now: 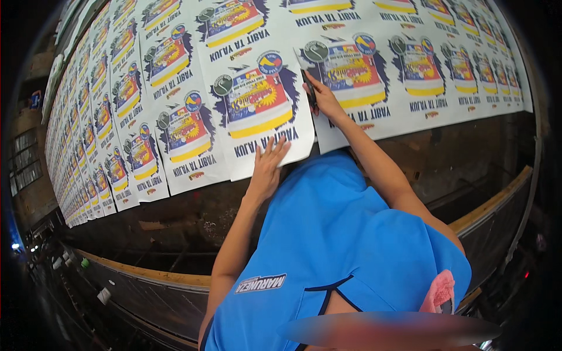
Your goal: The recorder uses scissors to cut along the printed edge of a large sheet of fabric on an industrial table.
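A wide white printed sheet (202, 76) covers the work surface, with one colourful design repeated in rows. My right hand (323, 99) is closed around black-handled scissors (311, 89), whose blades point away from me into the sheet. From the near edge, a cut gap runs up to the scissors between two columns of prints. To the left of that gap, my left hand (270, 159) lies flat with fingers spread on the near edge of a cut panel (257, 105). More panels on the left show cut lines between their prints.
Below the sheet's near edge is a dark surface, with wooden-topped rails (149, 273) on either side of me. A green object (85, 263) and scattered pale items lie at the lower left. My blue shirt (345, 234) nearly touches the sheet's edge.
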